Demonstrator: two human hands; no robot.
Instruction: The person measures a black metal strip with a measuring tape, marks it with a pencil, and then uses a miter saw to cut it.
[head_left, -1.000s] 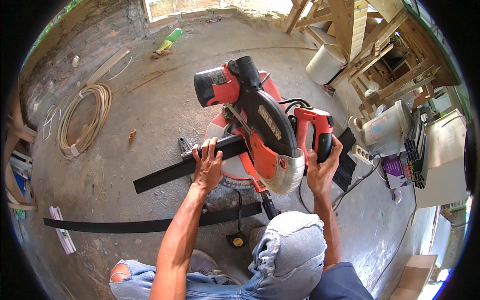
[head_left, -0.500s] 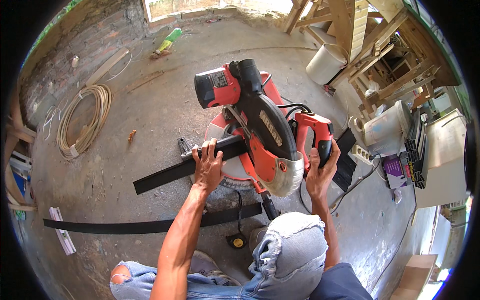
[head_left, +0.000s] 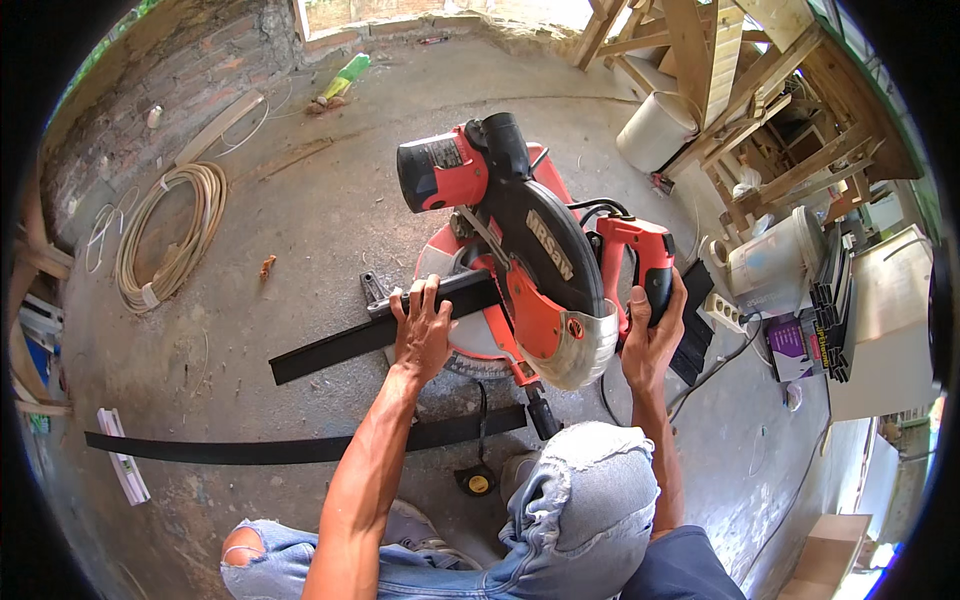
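Observation:
A red and black miter saw (head_left: 545, 240) stands on the floor in front of me. My right hand (head_left: 655, 335) is wrapped round its red and black handle (head_left: 640, 255). A flat black strip (head_left: 335, 345) lies across the saw's base along the fence, its left end sticking out past the base. My left hand (head_left: 424, 325) grips this strip against the fence, fingers over the top, to the left of the blade guard (head_left: 580, 350). The strip's right part is hidden behind the saw head.
Nearer to me lie a long black strip (head_left: 260, 450), a tape measure (head_left: 476, 480) and a white-pink profile piece (head_left: 125, 460). Coiled hose (head_left: 205, 235) rests at left. A power strip (head_left: 725, 312), cable, buckets (head_left: 657, 130) and stacked timber (head_left: 780, 150) stand at right.
The saw head and my right hand on its handle have shifted slightly right, with the handle a little higher. My left hand keeps its hold on the strip.

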